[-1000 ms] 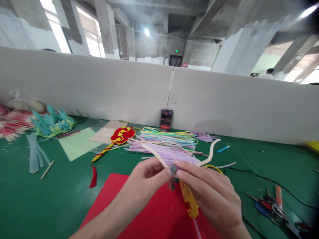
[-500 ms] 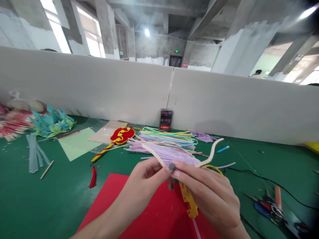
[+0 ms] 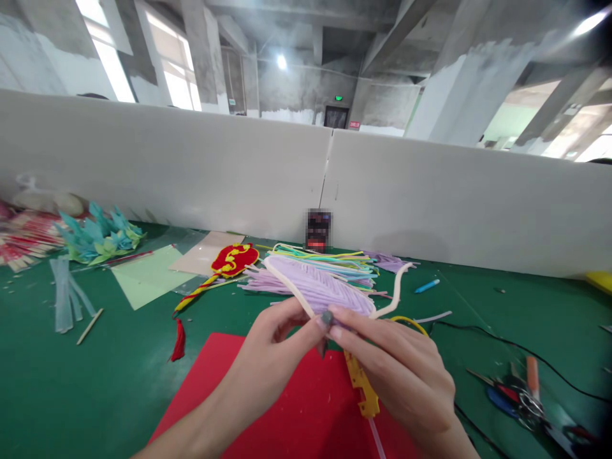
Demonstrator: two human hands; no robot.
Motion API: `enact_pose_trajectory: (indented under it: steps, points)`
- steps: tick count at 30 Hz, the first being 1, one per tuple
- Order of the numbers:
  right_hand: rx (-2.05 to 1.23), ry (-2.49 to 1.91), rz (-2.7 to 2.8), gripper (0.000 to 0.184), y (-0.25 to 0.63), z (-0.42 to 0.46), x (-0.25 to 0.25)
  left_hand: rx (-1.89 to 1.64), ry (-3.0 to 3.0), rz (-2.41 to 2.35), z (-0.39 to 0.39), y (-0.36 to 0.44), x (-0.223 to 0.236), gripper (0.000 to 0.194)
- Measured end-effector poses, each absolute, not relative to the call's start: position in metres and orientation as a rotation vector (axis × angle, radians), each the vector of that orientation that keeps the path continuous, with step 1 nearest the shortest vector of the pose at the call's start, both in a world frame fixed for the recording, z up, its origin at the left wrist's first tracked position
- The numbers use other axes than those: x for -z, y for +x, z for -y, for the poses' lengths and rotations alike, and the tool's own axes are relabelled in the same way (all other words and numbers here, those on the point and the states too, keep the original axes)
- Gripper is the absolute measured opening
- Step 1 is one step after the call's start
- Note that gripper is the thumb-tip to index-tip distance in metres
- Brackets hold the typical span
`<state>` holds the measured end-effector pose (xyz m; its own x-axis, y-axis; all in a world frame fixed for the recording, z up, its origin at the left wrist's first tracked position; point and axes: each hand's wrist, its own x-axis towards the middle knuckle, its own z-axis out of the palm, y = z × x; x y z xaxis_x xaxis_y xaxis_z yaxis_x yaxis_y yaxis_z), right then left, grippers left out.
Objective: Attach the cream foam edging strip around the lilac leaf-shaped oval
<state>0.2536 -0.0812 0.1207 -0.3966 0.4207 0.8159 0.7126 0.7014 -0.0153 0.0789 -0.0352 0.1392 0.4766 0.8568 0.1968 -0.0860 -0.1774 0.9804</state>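
Observation:
Between both hands is a lavender pipe-cleaner panel (image 3: pixel 320 287), ribbed with slanting rows. A cream pipe cleaner (image 3: pixel 290 280) runs along its left side and lower edge. Its free end rises in a bend to the right. My left hand (image 3: pixel 282 338) pinches the lower edge, thumb on top. My right hand (image 3: pixel 396 363) presses its fingertips close to the left thumb, closed on the same edge. Under the right hand lies a yellow glue gun (image 3: pixel 362 386) with a clear stick, partly hidden. Below the hands is a red mat (image 3: pixel 287 408).
Behind the panel lie loose pastel pipe cleaners (image 3: pixel 329 255). Left of them is a red and yellow fan-shaped ornament (image 3: pixel 234 260) with a tassel (image 3: pixel 178 341). Pliers and scissors (image 3: pixel 521 395) lie at the right, near a black cable (image 3: pixel 516 350). A white partition (image 3: pixel 191 166) closes the back.
The panel has tilted up so more of its ribbed face shows. The cream pipe cleaner's free right end has shifted left. Both hands keep their pinch in nearly the same place.

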Motion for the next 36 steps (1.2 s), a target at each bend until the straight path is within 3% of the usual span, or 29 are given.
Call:
enact_pose_trajectory:
  steps: [11,14,19,22,28,36]
  points:
    - [0.362,-0.952,1.766,0.036,0.245,0.081,-0.114,-0.971,1.690,-0.644,0.037,0.076,-0.138,0.019]
    - [0.042,-1.135,1.485,0.027,0.242,0.078,-0.118,-1.134,2.041,-0.736,0.041,0.077,-0.136,0.011]
    - [-0.617,-1.216,1.207,0.003,0.242,0.073,-0.129,-1.707,2.557,-1.018,0.046,0.077,-0.131,0.007]
    - [-0.745,-1.221,1.174,0.009,0.242,0.071,-0.132,-1.766,2.586,-1.128,0.044,0.075,-0.132,0.008]
    - [-0.741,-1.190,1.296,0.003,0.242,0.071,-0.128,-1.525,2.586,-1.019,0.040,0.072,-0.136,0.002]
    - [-0.621,-1.194,1.427,0.007,0.243,0.070,-0.127,-1.469,2.563,-1.015,0.042,0.073,-0.138,0.012]
